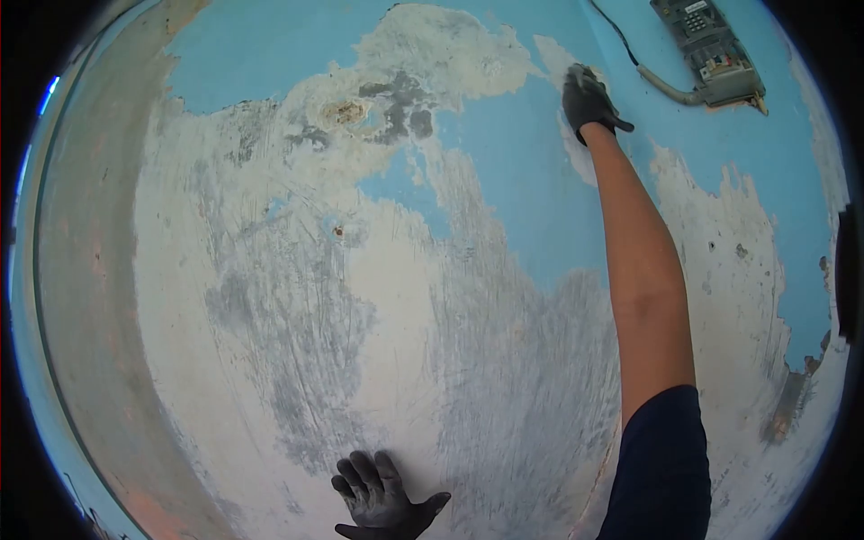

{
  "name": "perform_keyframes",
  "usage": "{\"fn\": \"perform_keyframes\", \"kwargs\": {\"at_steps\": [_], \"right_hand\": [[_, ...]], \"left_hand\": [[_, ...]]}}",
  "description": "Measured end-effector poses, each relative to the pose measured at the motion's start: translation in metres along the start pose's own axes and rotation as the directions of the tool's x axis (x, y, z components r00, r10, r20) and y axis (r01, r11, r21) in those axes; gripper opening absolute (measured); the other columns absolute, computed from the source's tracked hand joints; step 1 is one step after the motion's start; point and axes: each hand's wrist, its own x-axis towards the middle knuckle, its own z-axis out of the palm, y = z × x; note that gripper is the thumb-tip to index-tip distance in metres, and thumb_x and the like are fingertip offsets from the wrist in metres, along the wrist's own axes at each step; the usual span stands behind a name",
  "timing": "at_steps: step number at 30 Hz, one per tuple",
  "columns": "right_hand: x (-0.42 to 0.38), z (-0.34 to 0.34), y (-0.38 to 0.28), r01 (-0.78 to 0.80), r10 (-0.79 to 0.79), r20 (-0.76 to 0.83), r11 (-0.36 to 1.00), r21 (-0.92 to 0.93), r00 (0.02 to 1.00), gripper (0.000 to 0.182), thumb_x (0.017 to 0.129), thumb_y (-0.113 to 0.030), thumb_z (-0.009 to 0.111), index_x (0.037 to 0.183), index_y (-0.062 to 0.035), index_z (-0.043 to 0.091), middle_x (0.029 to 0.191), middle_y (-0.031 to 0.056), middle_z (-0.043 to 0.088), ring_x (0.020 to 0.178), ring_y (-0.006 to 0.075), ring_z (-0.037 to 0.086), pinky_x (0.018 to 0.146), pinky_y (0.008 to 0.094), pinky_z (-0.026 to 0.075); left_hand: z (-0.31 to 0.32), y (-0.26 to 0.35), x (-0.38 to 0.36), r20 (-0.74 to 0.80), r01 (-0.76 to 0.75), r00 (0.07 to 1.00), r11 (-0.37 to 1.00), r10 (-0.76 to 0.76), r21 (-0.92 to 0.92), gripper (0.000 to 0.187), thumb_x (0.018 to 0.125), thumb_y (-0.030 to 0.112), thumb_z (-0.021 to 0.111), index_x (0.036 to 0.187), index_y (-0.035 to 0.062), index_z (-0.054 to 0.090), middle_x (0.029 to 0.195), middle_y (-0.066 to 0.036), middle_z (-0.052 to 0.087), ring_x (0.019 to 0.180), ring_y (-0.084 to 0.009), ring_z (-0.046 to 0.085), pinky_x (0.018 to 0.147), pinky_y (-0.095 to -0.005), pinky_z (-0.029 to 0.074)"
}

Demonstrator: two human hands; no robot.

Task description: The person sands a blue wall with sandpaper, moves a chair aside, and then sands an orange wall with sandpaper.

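Reaching up, the R hand (589, 101) is on or close to the wall's (396, 306) upper R part, w/ the forearm (643, 261) bare below a dark glove & a navy sleeve (661, 468) at bottom R. Its fingers look bunched together; can't tell if it grips anything. L hand (382, 499), also dark-gloved, is at bottom centre, open w/ fingers spread, nothing visible in it; can't tell if it touches the wall. The wall fills most of the view: blue paint (531, 198) up top & down the R side, w/ ragged edges, & scuffed white/grey areas over the middle & lower part. Brownish spot (349, 112) w/ dark grey patches beside it, upper L of centre; smaller rusty spot (338, 231) below. Phone (706, 45) w/ keypad is at top R, to the R of the R hand, w/ a cable (661, 85) running btwn them
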Motion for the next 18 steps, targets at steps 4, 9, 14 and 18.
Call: {"fn": "perform_keyframes", "kwargs": {"at_steps": [4,9,14,18], "right_hand": [[-0.017,-0.087,-0.069,-0.121,-0.092,0.410,0.878,0.464,0.907,0.086,0.096,-0.072,0.023,0.154,-0.0105,0.032,0.164,0.0121,0.028,0.152,0.0256,0.025,0.126,0.0525,0.004],[0.051,0.058,0.036,-0.097,0.091,0.432,0.995,-0.009,0.897,0.038,0.103,-0.029,0.039,0.127,-0.0093,0.061,0.127,0.0161,0.065,0.119,0.0286,0.063,0.102,0.0417,0.049],[0.080,0.019,-0.080,0.123,-0.133,-0.052,0.978,-0.170,0.990,0.027,0.095,-0.014,0.049,0.109,-0.0052,0.070,0.117,0.0174,0.068,0.110,0.0284,0.066,0.093,0.0379,0.055],[0.051,-0.089,-0.211,0.389,-0.340,-0.723,0.915,-0.107,0.601,0.037,0.089,-0.058,0.061,0.092,-0.0226,0.069,0.093,0.0069,0.072,0.091,0.0226,0.070,0.088,0.0412,0.060]], "left_hand": [[0.004,0.004,-0.002,-0.023,-0.004,1.000,1.000,0.005,0.018,0.127,0.074,0.068,0.074,0.160,0.0006,0.009,0.161,-0.040,0.004,0.147,-0.0612,0.000,0.114,-0.0725,0.003],[0.001,0.004,-0.002,-0.009,0.003,1.000,0.999,-0.003,0.040,0.126,0.074,0.069,0.074,0.160,0.0012,0.012,0.161,-0.039,0.003,0.148,-0.0601,0.000,0.114,-0.0727,0.006],[-0.005,0.005,-0.001,-0.014,0.002,1.000,1.000,-0.001,0.031,0.124,0.075,0.069,0.072,0.160,0.0015,0.012,0.161,-0.039,0.004,0.148,-0.0595,0.001,0.115,-0.0712,0.006],[-0.005,0.006,-0.002,0.025,0.027,0.999,0.997,-0.029,0.076,0.123,0.077,0.069,0.071,0.160,0.0013,0.012,0.161,-0.039,0.005,0.148,-0.0598,0.002,0.116,-0.0701,0.006]]}}
